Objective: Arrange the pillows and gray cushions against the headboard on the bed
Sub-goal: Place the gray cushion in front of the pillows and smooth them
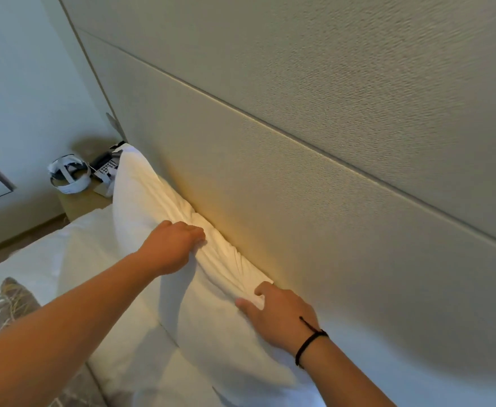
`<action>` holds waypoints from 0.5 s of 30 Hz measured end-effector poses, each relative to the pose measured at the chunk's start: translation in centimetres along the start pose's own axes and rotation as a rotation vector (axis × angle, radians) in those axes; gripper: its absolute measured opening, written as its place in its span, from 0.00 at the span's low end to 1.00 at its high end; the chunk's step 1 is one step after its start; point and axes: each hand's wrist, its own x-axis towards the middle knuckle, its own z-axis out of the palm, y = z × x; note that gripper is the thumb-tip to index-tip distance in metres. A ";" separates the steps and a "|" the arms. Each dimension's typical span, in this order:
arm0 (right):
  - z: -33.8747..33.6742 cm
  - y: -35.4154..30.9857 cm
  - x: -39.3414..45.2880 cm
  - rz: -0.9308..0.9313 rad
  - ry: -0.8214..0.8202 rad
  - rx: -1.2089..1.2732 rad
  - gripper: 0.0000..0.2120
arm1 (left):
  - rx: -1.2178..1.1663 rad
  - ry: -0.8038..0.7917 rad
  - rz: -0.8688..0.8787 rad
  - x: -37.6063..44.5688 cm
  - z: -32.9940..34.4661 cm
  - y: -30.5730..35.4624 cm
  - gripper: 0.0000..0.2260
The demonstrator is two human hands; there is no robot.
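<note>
White pillow (153, 218) upright against headboard (299, 171), far left of bed (35, 259). Left hand (172, 245) grips its top edge, fingers curled; right hand (279, 315) pinches the near top corner. Gray cushion (6, 304) near left.

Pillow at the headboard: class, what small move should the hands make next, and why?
Probably let go and fetch the gray cushion. The white pillow already stands against the headboard, the left hand and right hand gripping its top edge.

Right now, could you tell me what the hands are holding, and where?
Both hands grip the white pillow along its top edge: left hand mid-edge, right hand at the near corner.
</note>
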 end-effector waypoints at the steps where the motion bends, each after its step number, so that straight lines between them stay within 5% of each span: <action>1: -0.7 0.6 -0.3 0.030 -0.002 0.047 0.27 | -0.075 -0.022 0.046 0.1 0.0 0.7 0.16; 6: -3.0 3.2 -2.3 -0.017 0.065 0.191 0.06 | -0.292 -0.272 0.108 0.5 -0.6 4.5 0.13; 10: -3.7 4.5 -4.9 -0.111 0.144 0.221 0.15 | -0.335 -0.362 0.129 1.3 -1.7 6.4 0.12; 15: -4.1 6.8 -8.2 -0.144 0.207 0.202 0.15 | -0.102 -0.161 0.202 1.8 -3.0 5.7 0.11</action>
